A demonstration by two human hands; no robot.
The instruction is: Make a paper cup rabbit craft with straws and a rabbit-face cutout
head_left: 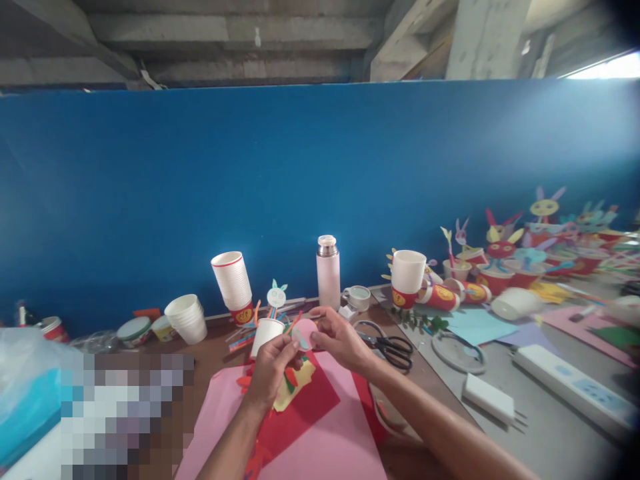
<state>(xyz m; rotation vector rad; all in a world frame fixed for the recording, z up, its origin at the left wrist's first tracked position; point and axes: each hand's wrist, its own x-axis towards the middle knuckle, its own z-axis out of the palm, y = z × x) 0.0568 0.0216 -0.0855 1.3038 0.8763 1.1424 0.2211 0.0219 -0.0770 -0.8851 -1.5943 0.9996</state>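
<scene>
A small round pink paper cutout (305, 329) with a pale green patch is held up between my two hands. My left hand (274, 371) pinches its lower left edge. Fingers of my right hand (341, 339) are closed at its right edge. Just behind them stands a white paper cup (267, 333), with a white rabbit-face cutout (277, 297) rising above it. Under my hands lie a red paper sheet (310, 415), yellow paper scraps (287, 395) and a large pink sheet (333, 445).
Black-handled scissors (395, 350) lie right of my right hand. Stacked paper cups (233, 280), a pale thermos (329, 277) and another cup stack (407, 270) line the back. Rabbit-decorated cups (500, 267), a white charger (490, 398) and a power strip (570, 387) are at right.
</scene>
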